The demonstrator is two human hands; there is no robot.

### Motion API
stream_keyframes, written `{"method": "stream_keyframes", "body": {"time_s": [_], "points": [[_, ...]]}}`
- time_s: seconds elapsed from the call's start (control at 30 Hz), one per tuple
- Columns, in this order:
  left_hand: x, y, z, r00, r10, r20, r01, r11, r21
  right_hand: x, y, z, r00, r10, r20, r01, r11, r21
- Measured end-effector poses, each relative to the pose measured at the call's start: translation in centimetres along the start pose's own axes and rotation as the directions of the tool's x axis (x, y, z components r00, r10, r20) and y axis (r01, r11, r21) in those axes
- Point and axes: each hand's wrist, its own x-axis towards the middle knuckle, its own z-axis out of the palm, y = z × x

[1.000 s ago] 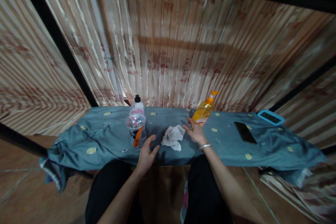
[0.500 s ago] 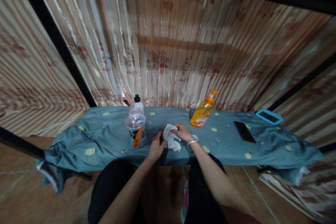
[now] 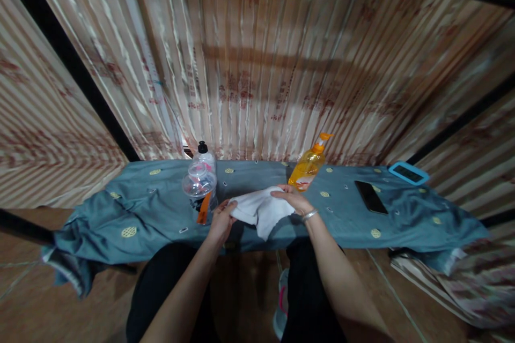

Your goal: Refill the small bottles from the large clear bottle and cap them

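Observation:
A white cloth (image 3: pixel 263 208) is stretched between my two hands above the front of the bench, its lower edge hanging in a point. My left hand (image 3: pixel 221 220) is closed on its left end. My right hand (image 3: pixel 295 201), with a silver bangle at the wrist, pinches the upper right edge. Left of the cloth stands a clear plastic cup (image 3: pixel 199 187) with a domed lid and an orange strip. Behind the cup is a bottle with a black cap (image 3: pixel 203 147). An orange pump bottle (image 3: pixel 309 168) stands just beyond my right hand.
A patterned blue-grey cloth (image 3: pixel 156 211) covers the long bench. To the right lie a black phone (image 3: pixel 370 197) and a blue-framed device (image 3: pixel 409 173). Pleated curtains (image 3: pixel 249 91) hang behind, with dark poles (image 3: pixel 72 59) at the sides. My knees are under the front edge.
The white cloth was bunched on the bench; now it is lifted and spread out. My left hand has taken hold of its left end, and my hands have moved apart. The view has shifted slightly.

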Motion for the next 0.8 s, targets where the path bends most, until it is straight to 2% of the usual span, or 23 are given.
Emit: {"method": "stream_keyframes", "body": {"time_s": [0.13,0.27,0.37,0.43,0.47,0.5,0.53,0.57,0.6,0.67,0.8], "points": [[0.5,-0.5,0.2,0.998,0.033,-0.061,-0.033,0.999,0.005,0.8,0.6,0.3,0.997,-0.007,-0.073,-0.003,0.989,-0.148],[1.7,-1.4,0.5,0.993,0.074,-0.094,-0.066,0.993,0.093,1.5,0.9,1.0,0.976,-0.109,-0.190,0.039,0.939,-0.342],[1.9,-1.4,1.3,0.989,0.118,-0.086,-0.103,0.982,0.160,1.7,0.8,1.5,0.964,-0.181,-0.197,0.080,0.897,-0.434],[1.1,-1.2,2.0,0.982,0.189,-0.017,-0.180,0.955,0.235,1.7,0.8,1.6,0.958,-0.209,-0.196,0.098,0.881,-0.462],[0.5,-1.1,2.4,0.954,0.279,0.113,-0.301,0.888,0.348,1.8,0.8,1.5,0.955,-0.218,-0.200,0.102,0.877,-0.470],[-0.2,-1.1,2.7,0.907,0.319,0.275,-0.413,0.804,0.427,1.9,0.8,1.4,0.953,-0.224,-0.206,0.102,0.873,-0.477],[-0.9,-1.2,3.0,0.854,0.304,0.422,-0.491,0.739,0.461,1.9,0.8,1.2,0.950,-0.228,-0.212,0.100,0.869,-0.484],[-1.5,-1.3,3.2,0.804,0.258,0.535,-0.541,0.692,0.479,2.0,0.9,1.0,0.949,-0.229,-0.218,0.095,0.864,-0.495],[-2.1,-1.5,3.2,0.776,0.220,0.591,-0.563,0.664,0.492,2.0,0.9,0.8,0.948,-0.227,-0.221,0.087,0.856,-0.510],[-2.5,-2.0,3.0,0.773,0.203,0.602,-0.574,0.627,0.527,1.8,1.0,0.6,0.952,-0.222,-0.212,0.073,0.835,-0.546],[-1.4,-3.2,1.8,0.841,0.305,0.446,-0.538,0.547,0.641,1.3,1.2,1.6,0.969,-0.210,-0.128,0.089,0.786,-0.611]]}}
